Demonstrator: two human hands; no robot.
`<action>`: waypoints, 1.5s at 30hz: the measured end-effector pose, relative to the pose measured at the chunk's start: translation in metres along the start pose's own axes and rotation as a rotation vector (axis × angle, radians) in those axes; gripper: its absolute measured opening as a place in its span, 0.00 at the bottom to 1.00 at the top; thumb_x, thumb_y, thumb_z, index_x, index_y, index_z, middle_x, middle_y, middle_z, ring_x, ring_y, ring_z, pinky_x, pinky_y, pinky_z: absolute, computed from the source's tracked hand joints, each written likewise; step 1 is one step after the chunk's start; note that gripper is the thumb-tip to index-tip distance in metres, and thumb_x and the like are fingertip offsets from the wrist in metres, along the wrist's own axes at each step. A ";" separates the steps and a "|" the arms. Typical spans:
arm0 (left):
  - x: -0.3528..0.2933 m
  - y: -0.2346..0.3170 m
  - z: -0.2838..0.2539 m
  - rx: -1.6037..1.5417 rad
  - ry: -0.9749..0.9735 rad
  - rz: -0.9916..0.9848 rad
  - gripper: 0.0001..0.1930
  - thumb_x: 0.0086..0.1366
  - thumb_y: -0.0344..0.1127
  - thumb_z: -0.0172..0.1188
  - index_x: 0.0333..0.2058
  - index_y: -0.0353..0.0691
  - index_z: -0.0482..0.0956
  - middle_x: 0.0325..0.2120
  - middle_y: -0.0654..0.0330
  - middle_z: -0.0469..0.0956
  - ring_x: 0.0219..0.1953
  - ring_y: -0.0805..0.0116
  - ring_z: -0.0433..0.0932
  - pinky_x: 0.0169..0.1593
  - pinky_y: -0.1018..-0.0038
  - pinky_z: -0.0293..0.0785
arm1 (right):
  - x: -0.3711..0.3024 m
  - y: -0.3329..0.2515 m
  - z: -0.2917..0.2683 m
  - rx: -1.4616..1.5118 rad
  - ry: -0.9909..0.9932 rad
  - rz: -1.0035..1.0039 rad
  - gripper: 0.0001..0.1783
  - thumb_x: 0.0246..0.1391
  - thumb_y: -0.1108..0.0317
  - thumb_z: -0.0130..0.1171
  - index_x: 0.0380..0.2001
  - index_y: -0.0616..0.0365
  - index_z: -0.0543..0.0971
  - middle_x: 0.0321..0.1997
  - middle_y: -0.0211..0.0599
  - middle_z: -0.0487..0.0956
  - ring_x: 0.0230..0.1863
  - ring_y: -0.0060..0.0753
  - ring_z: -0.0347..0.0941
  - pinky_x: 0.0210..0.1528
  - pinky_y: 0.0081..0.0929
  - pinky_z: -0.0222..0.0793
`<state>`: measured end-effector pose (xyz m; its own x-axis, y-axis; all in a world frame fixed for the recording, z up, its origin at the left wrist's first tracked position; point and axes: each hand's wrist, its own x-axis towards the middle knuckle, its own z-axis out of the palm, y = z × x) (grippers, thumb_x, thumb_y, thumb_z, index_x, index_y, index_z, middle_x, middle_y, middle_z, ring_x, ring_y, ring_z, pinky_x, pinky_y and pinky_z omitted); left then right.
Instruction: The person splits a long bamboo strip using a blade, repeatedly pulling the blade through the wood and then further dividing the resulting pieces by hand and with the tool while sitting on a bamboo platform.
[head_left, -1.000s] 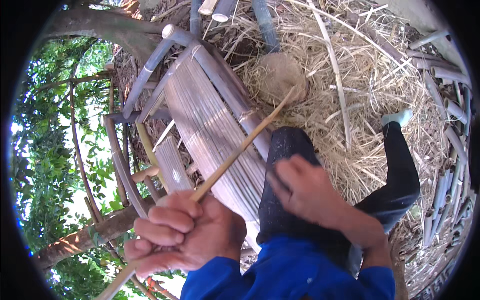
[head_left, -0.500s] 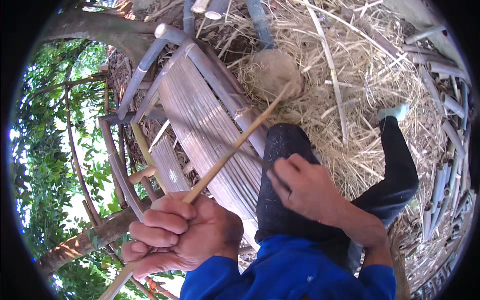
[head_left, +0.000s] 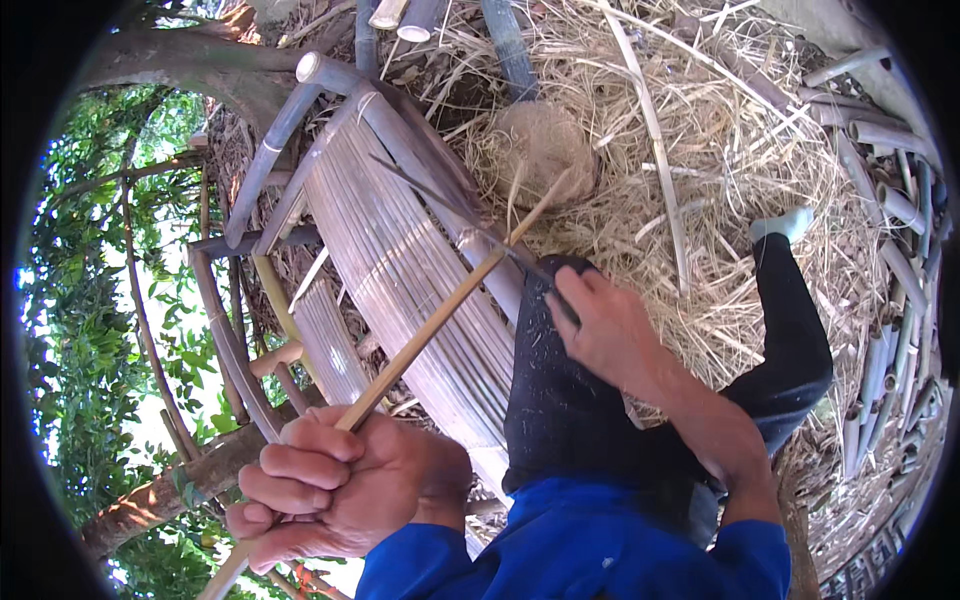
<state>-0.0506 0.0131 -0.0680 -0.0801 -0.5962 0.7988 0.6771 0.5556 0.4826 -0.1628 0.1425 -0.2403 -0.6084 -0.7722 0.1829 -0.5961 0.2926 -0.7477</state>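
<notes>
My left hand (head_left: 350, 485) is closed in a fist around a long, pale bamboo strip (head_left: 425, 335). The strip slants up and to the right across my knee, and its lower end sticks out below the fist. In my right hand (head_left: 615, 335) is a knife (head_left: 435, 198) with a long, narrow dark blade; the fingers wrap its handle, which is mostly hidden. The blade crosses the strip near its far part and touches it. A thin shaving (head_left: 516, 190) stands up just beyond the blade. The strip's far tip reaches over a round wood block (head_left: 545, 150).
A slatted bamboo bench (head_left: 400, 260) stands left of my legs. Straw-like shavings (head_left: 720, 170) cover the ground ahead and right, with a long pale strip (head_left: 655, 150) lying on them. Cut bamboo poles (head_left: 880, 370) are stacked along the right edge. A thick branch (head_left: 200, 480) runs at lower left.
My right hand and the knife have moved forward along the strip, toward its far end. A thin shaving now shows by the blade. My left hand sits slightly lower and farther left.
</notes>
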 end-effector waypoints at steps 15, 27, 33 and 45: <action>0.019 -0.018 -0.023 -0.130 -0.114 -0.045 0.16 0.76 0.46 0.51 0.31 0.43 0.62 0.19 0.71 0.55 0.17 0.80 0.53 0.18 0.81 0.50 | 0.020 0.088 0.053 -0.026 -0.043 0.112 0.08 0.59 0.66 0.58 0.40 0.54 0.72 0.30 0.44 0.75 0.24 0.53 0.77 0.24 0.46 0.76; 0.036 -0.037 -0.030 -0.090 -0.059 -0.015 0.17 0.78 0.44 0.39 0.27 0.48 0.60 0.17 0.72 0.54 0.16 0.80 0.52 0.15 0.82 0.48 | 0.033 0.214 0.117 -0.004 -0.276 0.374 0.13 0.56 0.68 0.61 0.41 0.55 0.70 0.28 0.49 0.75 0.24 0.51 0.78 0.21 0.42 0.74; 0.047 -0.046 -0.027 -0.145 -0.013 0.016 0.20 0.80 0.52 0.36 0.29 0.49 0.62 0.16 0.76 0.51 0.14 0.83 0.47 0.13 0.82 0.43 | 0.026 0.273 0.138 -0.117 -0.079 0.388 0.16 0.58 0.64 0.59 0.48 0.54 0.72 0.31 0.55 0.78 0.33 0.64 0.76 0.37 0.54 0.72; 0.027 -0.021 -0.006 -0.265 0.150 -0.004 0.18 0.73 0.49 0.51 0.33 0.39 0.69 0.20 0.68 0.60 0.15 0.77 0.54 0.19 0.78 0.53 | 0.025 0.062 0.025 0.068 -0.157 0.274 0.12 0.60 0.65 0.59 0.38 0.60 0.69 0.28 0.52 0.78 0.28 0.60 0.77 0.28 0.49 0.72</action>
<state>-0.0629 -0.0179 -0.0586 0.0122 -0.6881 0.7255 0.8459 0.3940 0.3595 -0.2015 0.1274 -0.2984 -0.6504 -0.7487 -0.1279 -0.3813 0.4675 -0.7976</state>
